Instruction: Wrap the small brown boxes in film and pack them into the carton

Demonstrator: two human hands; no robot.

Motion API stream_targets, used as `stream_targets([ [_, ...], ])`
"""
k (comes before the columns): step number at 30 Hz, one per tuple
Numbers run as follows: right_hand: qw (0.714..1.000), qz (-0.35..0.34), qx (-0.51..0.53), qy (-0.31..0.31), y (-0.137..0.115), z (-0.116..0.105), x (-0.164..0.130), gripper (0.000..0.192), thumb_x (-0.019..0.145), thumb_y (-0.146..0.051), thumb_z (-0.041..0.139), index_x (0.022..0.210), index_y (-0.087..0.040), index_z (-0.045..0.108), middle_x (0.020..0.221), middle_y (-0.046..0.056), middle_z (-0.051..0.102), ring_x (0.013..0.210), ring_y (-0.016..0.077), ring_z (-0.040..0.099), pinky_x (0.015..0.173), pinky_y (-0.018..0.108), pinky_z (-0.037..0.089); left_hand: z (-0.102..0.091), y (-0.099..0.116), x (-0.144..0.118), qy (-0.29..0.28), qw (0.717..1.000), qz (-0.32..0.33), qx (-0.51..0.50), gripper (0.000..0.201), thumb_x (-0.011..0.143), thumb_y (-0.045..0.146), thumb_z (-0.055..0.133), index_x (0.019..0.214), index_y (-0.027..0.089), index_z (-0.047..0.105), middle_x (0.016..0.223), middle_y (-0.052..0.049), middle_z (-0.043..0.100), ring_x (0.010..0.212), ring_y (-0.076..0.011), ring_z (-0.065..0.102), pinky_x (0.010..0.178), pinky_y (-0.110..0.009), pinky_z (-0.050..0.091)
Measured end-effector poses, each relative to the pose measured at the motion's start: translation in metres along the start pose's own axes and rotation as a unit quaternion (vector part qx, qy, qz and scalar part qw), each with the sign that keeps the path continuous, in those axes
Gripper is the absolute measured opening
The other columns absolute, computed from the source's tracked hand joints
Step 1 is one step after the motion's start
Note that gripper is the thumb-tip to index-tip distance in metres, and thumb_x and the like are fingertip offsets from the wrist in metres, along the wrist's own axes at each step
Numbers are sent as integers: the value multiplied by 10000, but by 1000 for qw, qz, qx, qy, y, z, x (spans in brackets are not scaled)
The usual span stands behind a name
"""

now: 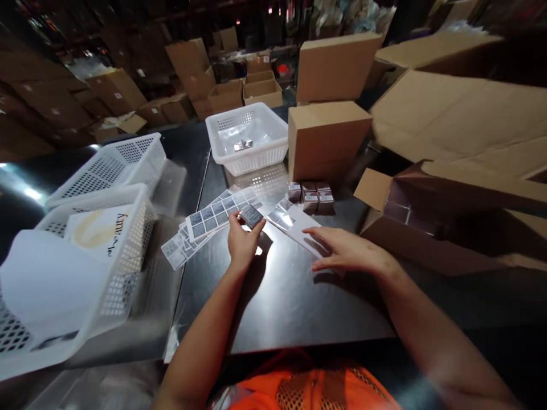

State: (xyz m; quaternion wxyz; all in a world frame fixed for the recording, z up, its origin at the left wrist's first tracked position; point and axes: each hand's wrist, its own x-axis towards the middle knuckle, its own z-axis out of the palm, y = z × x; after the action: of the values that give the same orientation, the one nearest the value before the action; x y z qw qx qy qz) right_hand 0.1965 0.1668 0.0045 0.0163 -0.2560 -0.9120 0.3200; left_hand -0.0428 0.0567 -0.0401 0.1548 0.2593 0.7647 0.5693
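A small dark box (251, 216) sits pinched in the left hand (241, 244) above the label sheets (212, 220) on the table (282, 302); the right hand (348, 250) lies flat, fingers spread, on clear bags (294, 221), near stacked boxes (310, 196)

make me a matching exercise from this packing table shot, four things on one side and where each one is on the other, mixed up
Things:
1. small dark box
2. sheets of labels
3. white basket with a few small packets
4. right hand

Places:
A. far side of the table, beside the stacked cardboard boxes
B. flat on the clear sleeves on the dark table
C. held in the left hand
D. fanned out on the table, left of the left hand

Pairs: 1-C, 2-D, 3-A, 4-B
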Motion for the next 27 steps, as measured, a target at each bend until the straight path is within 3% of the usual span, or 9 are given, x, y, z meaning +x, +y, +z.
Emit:
stream_targets([
  [3, 995, -42, -93, 23, -3, 19, 15, 496, 745, -322, 834, 1190, -148, 700, 1243, 209, 675, 1177, 394, 619, 975, 535, 501, 0, -1, 2, -15, 999, -13, -36, 633, 666, 406, 847, 1171, 277, 488, 988, -7, 660, 621, -138, 633, 609, -285, 493],
  [6, 992, -89, -84, 8, 0, 22, 16, 126, 808, -174, 736, 926, -201, 766, 1065, 116, 732, 1028, 288, 682, 979, 458, 501, -1, 1, 4, -39, 995, -19, -89, 605, 714, 405, 815, 1190, 272, 467, 970, -4, 669, 769, -151, 676, 677, -273, 520],
  [8, 992, -107, -74, 1, 3, 17, 9, 131, 821, -128, 684, 853, -223, 769, 993, 68, 740, 971, 237, 697, 1043, 446, 455, 1, 2, 3, -71, 989, -33, -130, 550, 750, 420, 783, 1174, 264, 469, 935, 0, 675, 808, -157, 682, 685, -273, 534],
  [10, 991, -110, -71, 6, 2, 14, 5, 122, 810, -139, 687, 854, -216, 770, 980, 68, 733, 978, 242, 691, 1063, 464, 430, 3, 2, 1, -100, 980, -51, -164, 523, 764, 427, 771, 1157, 257, 472, 900, 2, 672, 775, -156, 677, 658, -275, 541],
  [12, 991, -107, -73, 27, -2, 15, 8, 134, 812, -211, 722, 937, -192, 766, 1037, 103, 713, 1037, 276, 659, 1024, 468, 452, 5, 2, -2, -115, 973, -65, -187, 535, 760, 414, 781, 1162, 257, 465, 908, -3, 670, 761, -148, 669, 649, -272, 545],
  [16, 988, -104, -75, 82, -14, 31, 37, 415, 827, -339, 765, 1189, -149, 693, 1163, 156, 674, 1109, 308, 610, 966, 464, 478, 9, 3, -6, -120, 969, -83, -201, 592, 726, 426, 809, 1164, 257, 448, 951, -17, 672, 777, -154, 670, 645, -279, 552],
  [19, 987, -112, -68, 96, -16, 45, 55, 337, 783, -259, 811, 1095, -154, 736, 999, 109, 722, 961, 272, 665, 863, 401, 513, 12, 2, -9, -114, 972, -88, -184, 630, 697, 453, 817, 1161, 240, 448, 902, -7, 660, 722, -150, 664, 618, -270, 535],
  [22, 982, -131, -58, 123, -16, 55, 55, 169, 873, -208, 715, 1030, -167, 763, 940, 84, 711, 824, 190, 673, 752, 290, 511, 14, 0, -12, -87, 982, -78, -147, 633, 689, 421, 831, 1180, 239, 475, 927, -11, 651, 735, -144, 661, 635, -252, 515],
  [27, 968, -170, -74, 167, -20, 64, 44, 263, 935, -287, 663, 1183, -219, 721, 869, 60, 721, 738, 179, 667, 681, 269, 471, 8, 0, -9, -44, 993, -65, -91, 652, 650, 321, 865, 1198, 268, 516, 1008, -12, 630, 795, -154, 675, 665, -243, 503],
])
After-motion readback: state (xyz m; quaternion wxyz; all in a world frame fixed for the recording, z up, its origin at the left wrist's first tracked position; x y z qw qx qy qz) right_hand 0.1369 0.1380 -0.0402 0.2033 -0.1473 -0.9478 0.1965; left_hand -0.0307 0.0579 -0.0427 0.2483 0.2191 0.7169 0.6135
